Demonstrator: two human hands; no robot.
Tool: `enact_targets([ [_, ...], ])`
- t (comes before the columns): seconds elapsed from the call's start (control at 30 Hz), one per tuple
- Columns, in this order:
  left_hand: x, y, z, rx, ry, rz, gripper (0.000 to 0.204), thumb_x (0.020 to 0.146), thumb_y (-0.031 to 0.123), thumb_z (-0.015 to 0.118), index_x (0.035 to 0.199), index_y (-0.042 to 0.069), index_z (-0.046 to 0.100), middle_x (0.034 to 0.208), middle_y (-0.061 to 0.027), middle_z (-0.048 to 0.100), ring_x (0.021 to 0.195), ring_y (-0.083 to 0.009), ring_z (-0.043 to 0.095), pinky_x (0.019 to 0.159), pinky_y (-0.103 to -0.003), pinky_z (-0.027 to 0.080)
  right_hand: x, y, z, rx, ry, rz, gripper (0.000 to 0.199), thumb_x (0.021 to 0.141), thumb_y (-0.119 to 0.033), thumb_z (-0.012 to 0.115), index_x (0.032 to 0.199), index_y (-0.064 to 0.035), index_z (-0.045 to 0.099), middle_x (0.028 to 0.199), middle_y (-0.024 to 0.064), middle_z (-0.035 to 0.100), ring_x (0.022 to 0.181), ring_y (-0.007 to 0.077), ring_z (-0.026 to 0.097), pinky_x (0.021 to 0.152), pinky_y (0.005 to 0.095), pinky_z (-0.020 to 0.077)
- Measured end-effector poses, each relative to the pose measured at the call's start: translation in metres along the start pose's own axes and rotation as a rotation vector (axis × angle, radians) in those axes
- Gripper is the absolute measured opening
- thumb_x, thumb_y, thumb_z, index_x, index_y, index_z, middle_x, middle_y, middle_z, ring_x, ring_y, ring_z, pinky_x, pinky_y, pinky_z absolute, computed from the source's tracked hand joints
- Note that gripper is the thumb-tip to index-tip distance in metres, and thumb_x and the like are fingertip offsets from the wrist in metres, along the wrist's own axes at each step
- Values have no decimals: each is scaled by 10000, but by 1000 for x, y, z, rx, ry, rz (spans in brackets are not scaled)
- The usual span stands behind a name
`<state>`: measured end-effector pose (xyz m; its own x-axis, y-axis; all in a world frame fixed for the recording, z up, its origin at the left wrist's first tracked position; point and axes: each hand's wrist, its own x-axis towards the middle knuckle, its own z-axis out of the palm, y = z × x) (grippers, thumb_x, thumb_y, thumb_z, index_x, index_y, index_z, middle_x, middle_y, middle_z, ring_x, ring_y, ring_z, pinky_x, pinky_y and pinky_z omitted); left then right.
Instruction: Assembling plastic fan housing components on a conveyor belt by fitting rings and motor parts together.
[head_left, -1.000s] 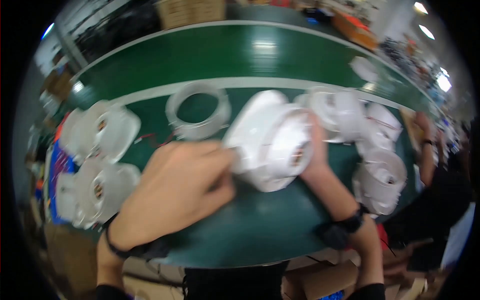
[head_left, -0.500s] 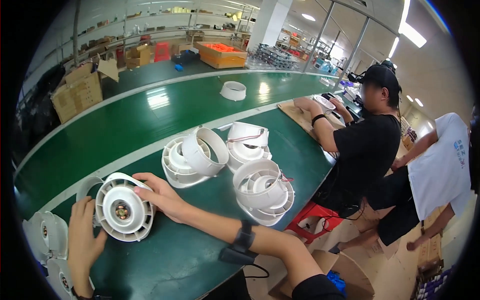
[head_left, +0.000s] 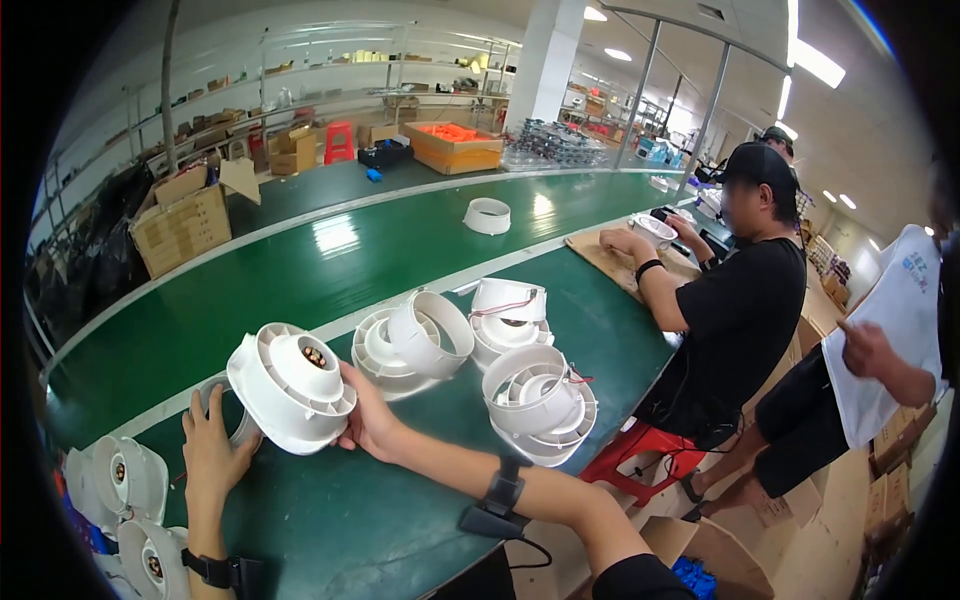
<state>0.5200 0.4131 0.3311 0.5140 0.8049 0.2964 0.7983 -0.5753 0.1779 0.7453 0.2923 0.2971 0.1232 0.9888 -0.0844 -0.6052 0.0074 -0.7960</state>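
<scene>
A white plastic fan housing (head_left: 290, 385) with a round centre hub is tilted up off the green bench. My right hand (head_left: 368, 425) grips its lower right rim. My left hand (head_left: 215, 445) lies behind its left side, fingers spread on a white ring (head_left: 235, 425) that is mostly hidden by the housing. Just right of it stand more white housings: one with a loose ring leaning on it (head_left: 410, 338), a stacked pair (head_left: 540, 400), and another behind (head_left: 508, 312).
A green conveyor belt (head_left: 330, 255) runs behind the bench with one white ring (head_left: 488, 215) on it. More housings (head_left: 130, 480) sit at the lower left. A person in black (head_left: 735, 320) works at the right on a red stool (head_left: 650, 450); another stands beyond. Cardboard boxes (head_left: 185, 220) lie across the belt.
The housing has been lifted and tilted, its hub now facing up and right. My left hand has dropped from its rim to the ring behind it. The view swung right.
</scene>
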Motion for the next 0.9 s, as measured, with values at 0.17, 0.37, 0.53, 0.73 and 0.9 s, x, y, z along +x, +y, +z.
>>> enact_targets([
  [0.17,37,10,19,-121,108,28,795,721,343,818,1382,101,450,1483,-190,383,1240,-472,475,919,-544,517,-1,0,-6,-54,20,57,539,988,-619,310,1023,-160,589,701,-23,572,399,82,373,345,224,214],
  [0.37,118,-51,67,-34,328,-125,827,729,254,795,1442,141,393,1543,-188,308,1319,-478,401,987,-537,477,3,11,-6,-88,0,83,515,989,-619,352,1017,-139,535,726,22,575,443,114,452,379,231,292],
  [0.53,140,-97,92,25,606,-197,818,757,98,708,1490,115,344,1567,-199,262,1367,-484,349,1071,-521,400,-6,2,7,-76,18,-7,559,967,-486,577,1272,-81,341,857,112,603,560,176,626,454,267,487],
  [0.73,118,-79,96,-493,456,9,461,842,32,567,1301,40,532,1156,-212,636,1082,-354,621,898,-419,511,6,0,-3,-67,73,9,450,975,-192,568,1333,-76,322,1025,184,627,743,253,711,568,334,581],
  [0.9,107,-41,87,-776,304,92,245,842,47,594,1076,32,665,683,-70,645,605,-117,565,566,-299,450,1,-7,5,-206,106,67,519,966,-160,568,1391,-11,310,1116,204,627,805,281,725,640,356,605],
])
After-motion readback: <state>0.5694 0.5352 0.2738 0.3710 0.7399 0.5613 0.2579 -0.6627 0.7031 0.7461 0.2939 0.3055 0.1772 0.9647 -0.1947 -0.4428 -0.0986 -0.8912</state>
